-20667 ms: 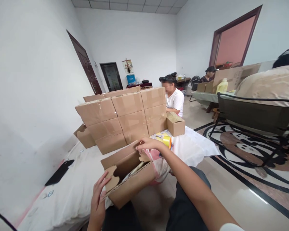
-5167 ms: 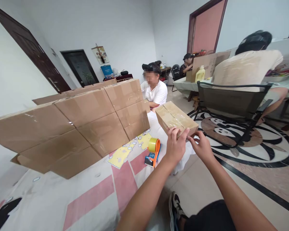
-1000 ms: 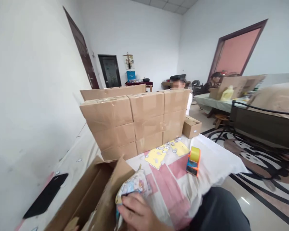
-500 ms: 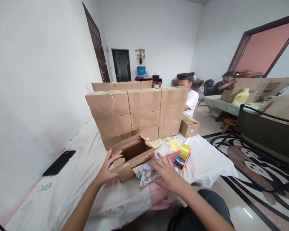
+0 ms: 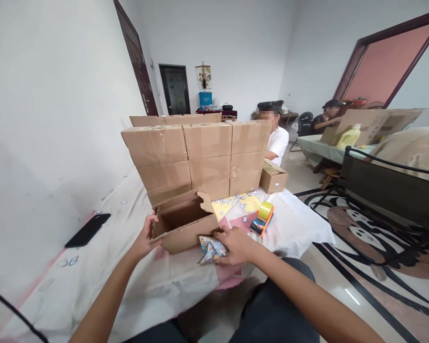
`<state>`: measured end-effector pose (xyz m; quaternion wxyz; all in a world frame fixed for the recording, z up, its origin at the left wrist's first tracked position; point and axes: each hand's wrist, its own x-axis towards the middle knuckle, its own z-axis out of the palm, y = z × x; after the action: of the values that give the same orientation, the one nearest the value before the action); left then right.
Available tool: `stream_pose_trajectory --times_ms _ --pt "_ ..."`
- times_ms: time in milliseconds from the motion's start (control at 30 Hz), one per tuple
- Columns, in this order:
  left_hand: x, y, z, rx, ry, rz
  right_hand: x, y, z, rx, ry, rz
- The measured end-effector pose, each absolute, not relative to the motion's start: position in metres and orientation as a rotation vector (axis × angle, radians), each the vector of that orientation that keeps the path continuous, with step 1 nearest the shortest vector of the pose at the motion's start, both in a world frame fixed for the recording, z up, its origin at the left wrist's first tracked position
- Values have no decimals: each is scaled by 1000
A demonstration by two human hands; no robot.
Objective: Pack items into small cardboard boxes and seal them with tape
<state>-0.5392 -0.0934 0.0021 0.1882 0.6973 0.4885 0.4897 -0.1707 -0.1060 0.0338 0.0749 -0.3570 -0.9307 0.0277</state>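
**Pink-and-white draped bench (image 5: 157,290) supporting open brown cardboard box (image 5: 189,233)**

Left hand (image 5: 145,240) is gripping its left end, seemingly steadying it; right hand (image 5: 238,245) is clasping a crumpled multicoloured printed packet (image 5: 212,248) outside its near wall, apparently keeping it close.

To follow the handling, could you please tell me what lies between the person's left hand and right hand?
In the head view, the open box and crumpled packet lie between the left hand and right hand.

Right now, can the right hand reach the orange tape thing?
Probably yes: the tape dispenser lies close beside the right hand, with nothing seen between them, though that hand holds a patterned packet.
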Motion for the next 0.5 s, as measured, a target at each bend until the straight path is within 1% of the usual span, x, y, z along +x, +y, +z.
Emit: stream_pose_trajectory --times_ms 200,333,433,500 --pt "-528 -105 0 1855 1207 1434 -169 -118 39 -858 -2929 -6" --pt "-514 -112 3 1786 1136 1469 -157 -156 57 -723 -2940 198" --pt "-506 -119 3 1750 1130 1441 -147 -184 82 -611 -2596 291" --pt "-501 -125 2 1724 1120 1438 -147 -189 107 -592 -2159 202"
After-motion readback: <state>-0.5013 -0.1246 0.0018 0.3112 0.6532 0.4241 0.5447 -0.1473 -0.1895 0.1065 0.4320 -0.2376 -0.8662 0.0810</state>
